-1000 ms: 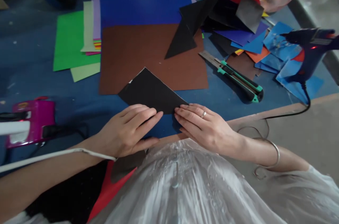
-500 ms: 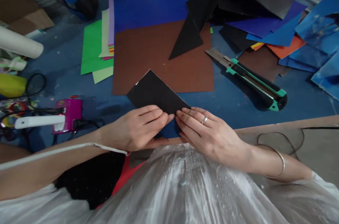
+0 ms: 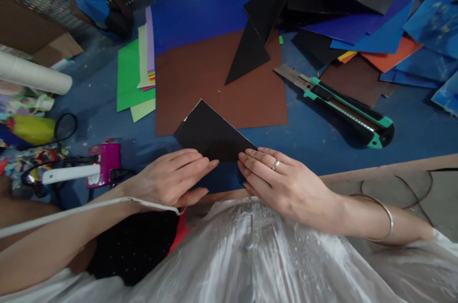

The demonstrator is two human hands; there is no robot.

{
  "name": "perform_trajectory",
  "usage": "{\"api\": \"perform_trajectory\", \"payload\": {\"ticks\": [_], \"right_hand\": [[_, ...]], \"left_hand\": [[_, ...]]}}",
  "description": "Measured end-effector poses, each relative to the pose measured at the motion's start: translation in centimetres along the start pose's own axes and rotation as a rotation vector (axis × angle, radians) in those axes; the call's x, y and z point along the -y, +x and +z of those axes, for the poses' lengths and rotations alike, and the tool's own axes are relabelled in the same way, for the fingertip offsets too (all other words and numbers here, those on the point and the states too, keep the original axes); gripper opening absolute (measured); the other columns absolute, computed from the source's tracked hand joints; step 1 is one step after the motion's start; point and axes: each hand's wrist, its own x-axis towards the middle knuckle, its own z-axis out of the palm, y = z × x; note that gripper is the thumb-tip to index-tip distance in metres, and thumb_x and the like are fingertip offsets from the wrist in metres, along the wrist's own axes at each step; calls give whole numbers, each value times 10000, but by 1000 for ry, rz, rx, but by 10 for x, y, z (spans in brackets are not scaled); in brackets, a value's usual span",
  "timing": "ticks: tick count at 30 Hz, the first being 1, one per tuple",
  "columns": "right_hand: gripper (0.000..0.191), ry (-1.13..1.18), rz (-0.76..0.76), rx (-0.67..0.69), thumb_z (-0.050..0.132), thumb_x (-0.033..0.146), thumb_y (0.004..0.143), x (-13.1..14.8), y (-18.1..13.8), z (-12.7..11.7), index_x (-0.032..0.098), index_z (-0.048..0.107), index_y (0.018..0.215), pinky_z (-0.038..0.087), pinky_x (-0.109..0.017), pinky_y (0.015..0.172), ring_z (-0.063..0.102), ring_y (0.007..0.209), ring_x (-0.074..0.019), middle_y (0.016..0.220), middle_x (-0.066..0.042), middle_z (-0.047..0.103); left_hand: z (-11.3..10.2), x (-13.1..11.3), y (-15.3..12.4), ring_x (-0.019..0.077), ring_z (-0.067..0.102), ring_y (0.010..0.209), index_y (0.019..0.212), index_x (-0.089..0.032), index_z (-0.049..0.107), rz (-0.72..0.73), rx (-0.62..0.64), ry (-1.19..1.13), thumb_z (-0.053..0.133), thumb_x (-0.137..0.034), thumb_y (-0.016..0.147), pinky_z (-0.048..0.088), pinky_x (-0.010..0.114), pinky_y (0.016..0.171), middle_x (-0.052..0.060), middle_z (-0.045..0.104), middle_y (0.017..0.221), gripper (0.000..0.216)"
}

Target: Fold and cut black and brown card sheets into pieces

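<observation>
While both hands are at the near edge of the blue worktop, a black sheet lies flat between them, its far corner pointing away and overlapping the lower part of a brown sheet. The left hand rests its fingers, held together and slightly bent, along the near left side of the black sheet; its thumb stands apart, below them, so that hand is loosely open. The right hand, with a ring on one finger, lays its fingertips on the sheet's right corner; whether they pinch it or merely press down, I cannot tell. A white cord crosses the left wrist, and a bangle circles the right forearm. To the right of the brown sheet lies a green-and-black cutter, its blade bared and the tip over the sheet's edge. Beyond, a pointed black piece lies across the brown sheet, in front of a dark blue sheet. Green paper sits to the left, and a magenta box stands near the left forearm.
</observation>
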Motion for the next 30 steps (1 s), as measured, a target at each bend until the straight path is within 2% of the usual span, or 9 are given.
{"api": "perform_trajectory", "payload": {"ticks": [7, 15, 21, 30], "right_hand": [[269, 3, 6, -9, 557, 87, 1034, 1, 1, -1, 13, 728, 1228, 596, -407, 1087, 721, 1207, -286, 1260, -143, 769], [273, 25, 34, -33, 573, 134, 1045, 3, 2, 1, -3, 719, 1230, 598, -409, 1089, 718, 1212, -282, 1269, -158, 767], [281, 37, 57, -37, 612, 156, 1033, 4, 3, 0, -1, 716, 1241, 608, -409, 1085, 723, 1204, -265, 1258, -165, 771], [248, 24, 53, -35, 578, 149, 1050, 5, 5, -2, 31, 739, 1197, 614, -399, 1081, 740, 1169, -237, 1243, -147, 783]], "left_hand": [[5, 0, -18, 240, 722, 970, 1295, -60, 641, -61, 19, -34, 537, -142, 993, 613, 367, 932, 117, 785, 1057, 330], [-2, 2, -29, 228, 730, 945, 1284, -90, 671, -109, 20, -32, 536, -119, 987, 616, 356, 913, 104, 795, 1048, 328], [-2, 0, -41, 235, 737, 920, 1386, -105, 645, -141, 9, -33, 559, -112, 962, 631, 360, 884, 99, 802, 1027, 433], [0, -4, -41, 220, 736, 824, 1174, -124, 725, -123, -57, 62, 588, -150, 983, 626, 340, 810, 85, 796, 939, 237]]}}
